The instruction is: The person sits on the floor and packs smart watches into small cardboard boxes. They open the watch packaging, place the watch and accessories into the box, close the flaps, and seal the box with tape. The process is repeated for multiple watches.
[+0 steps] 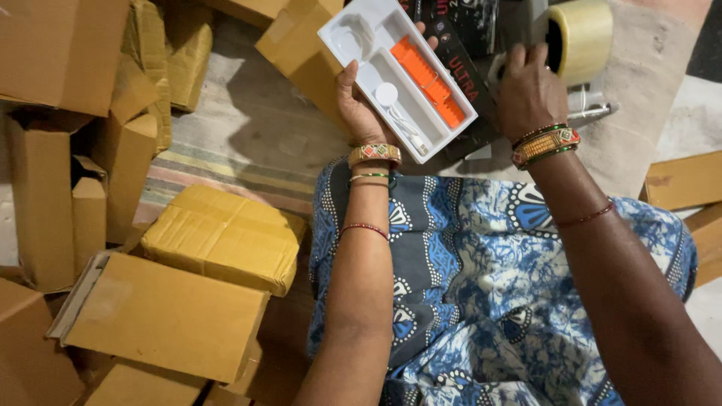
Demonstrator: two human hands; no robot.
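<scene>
Nearest, at the lower left, brown cardboard boxes (pixel 162 316) lie stacked beside the person's blue patterned lap. Above the lap, the left hand (pixel 361 105) is closed around the edge of a white plastic tray (pixel 353 30) holding an orange strap (pixel 429 79) and a white cable (pixel 395 113). The right hand (pixel 526 90) rests fingers-down on a black box (pixel 459 45); whether it grips I cannot tell, and a tape roll (pixel 583 37) stands just beyond.
</scene>
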